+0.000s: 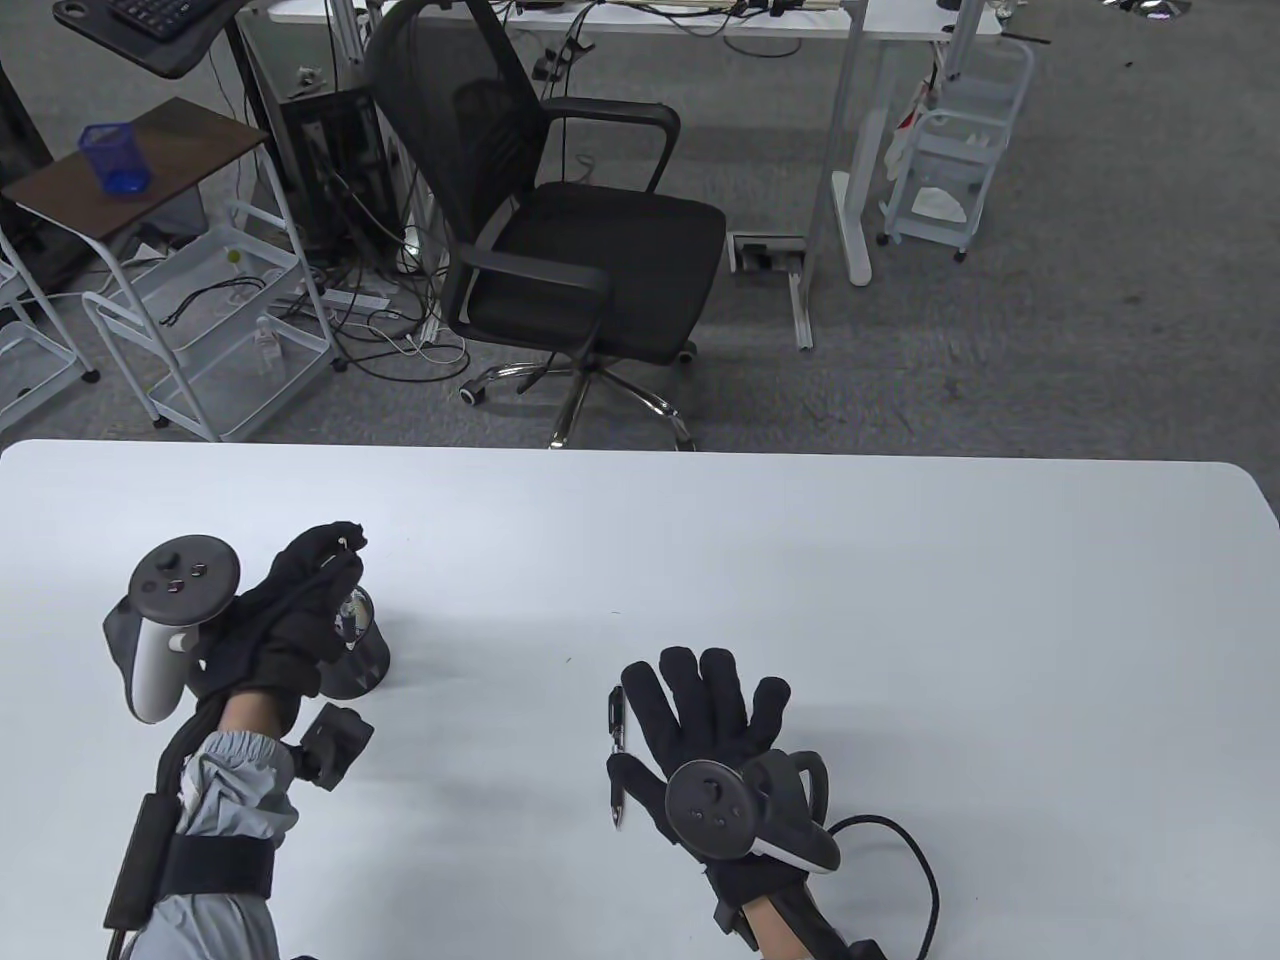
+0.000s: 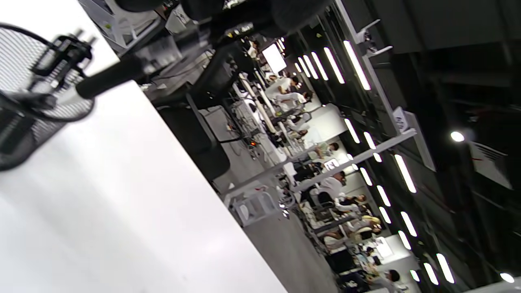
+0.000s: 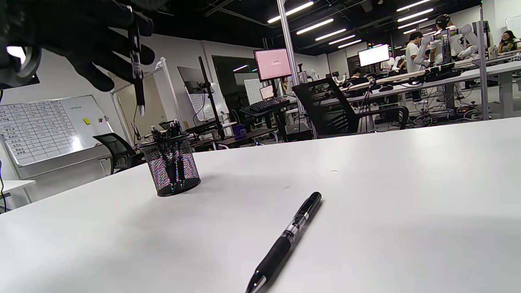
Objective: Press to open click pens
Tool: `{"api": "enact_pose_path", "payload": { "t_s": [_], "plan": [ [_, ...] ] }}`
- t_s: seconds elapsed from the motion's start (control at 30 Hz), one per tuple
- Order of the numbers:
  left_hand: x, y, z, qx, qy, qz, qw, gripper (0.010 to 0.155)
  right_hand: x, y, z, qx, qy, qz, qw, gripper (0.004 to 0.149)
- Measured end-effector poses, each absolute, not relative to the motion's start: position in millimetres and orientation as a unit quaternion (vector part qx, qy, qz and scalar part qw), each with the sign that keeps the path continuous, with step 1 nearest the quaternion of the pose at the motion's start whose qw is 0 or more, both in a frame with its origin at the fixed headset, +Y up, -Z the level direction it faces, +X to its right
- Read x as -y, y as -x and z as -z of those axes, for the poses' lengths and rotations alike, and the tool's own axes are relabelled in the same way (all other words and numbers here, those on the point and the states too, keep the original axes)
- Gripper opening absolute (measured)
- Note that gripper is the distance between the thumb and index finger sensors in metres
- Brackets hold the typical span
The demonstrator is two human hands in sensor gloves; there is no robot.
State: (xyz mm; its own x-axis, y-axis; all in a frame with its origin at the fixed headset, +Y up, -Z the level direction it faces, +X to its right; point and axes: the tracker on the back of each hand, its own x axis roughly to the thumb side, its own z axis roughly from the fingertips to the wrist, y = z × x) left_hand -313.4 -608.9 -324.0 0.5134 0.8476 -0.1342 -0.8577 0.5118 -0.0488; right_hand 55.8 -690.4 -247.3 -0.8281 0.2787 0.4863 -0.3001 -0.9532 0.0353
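Note:
My left hand (image 1: 318,585) grips a black click pen (image 3: 136,69) upright, tip down, above a black mesh pen cup (image 1: 362,655). The right wrist view shows this pen's tip hanging a little above the cup (image 3: 173,171), which holds several pens. In the left wrist view the held pen (image 2: 110,75) is a blurred dark rod next to the cup (image 2: 24,106). A second black click pen (image 1: 617,745) lies on the white table just left of my right hand (image 1: 715,705), which rests flat with fingers spread and holds nothing. That pen also shows in the right wrist view (image 3: 285,240).
The white table (image 1: 900,600) runs the full width of the view. A black office chair (image 1: 560,230) stands beyond its far edge, with white carts (image 1: 210,330) and desks behind. A cable (image 1: 915,860) trails from my right wrist.

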Motion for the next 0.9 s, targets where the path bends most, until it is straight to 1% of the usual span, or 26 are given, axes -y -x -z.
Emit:
{"api": "enact_pose_path", "payload": {
  "t_s": [0.1, 0.23, 0.43, 0.57, 0.67, 0.77, 0.9],
  "plan": [
    [600, 295, 311, -0.038, 0.059, -0.510, 0.857, 0.043, 690, -55, 247, 0.022, -0.254, -0.955, 0.151, 0.073],
    [595, 267, 297, 0.018, 0.097, -0.528, 0.843, 0.044, 690, -55, 246, 0.023, -0.253, -0.955, 0.152, 0.073],
    [604, 231, 283, 0.093, 0.106, -0.554, 0.821, 0.043, 691, -57, 248, 0.023, -0.248, -0.956, 0.153, 0.073],
    [628, 212, 278, 0.117, 0.106, -0.587, 0.794, 0.044, 693, -57, 249, 0.019, -0.246, -0.957, 0.151, 0.073],
    [656, 198, 278, 0.141, 0.129, -0.628, 0.755, 0.044, 693, -57, 250, 0.017, -0.244, -0.958, 0.148, 0.073],
    [682, 187, 282, 0.161, 0.169, -0.668, 0.707, 0.044, 693, -58, 250, 0.017, -0.243, -0.959, 0.148, 0.073],
    [709, 182, 282, 0.178, 0.183, -0.709, 0.657, 0.044, 693, -58, 251, 0.016, -0.240, -0.960, 0.145, 0.073]
  ]
}}
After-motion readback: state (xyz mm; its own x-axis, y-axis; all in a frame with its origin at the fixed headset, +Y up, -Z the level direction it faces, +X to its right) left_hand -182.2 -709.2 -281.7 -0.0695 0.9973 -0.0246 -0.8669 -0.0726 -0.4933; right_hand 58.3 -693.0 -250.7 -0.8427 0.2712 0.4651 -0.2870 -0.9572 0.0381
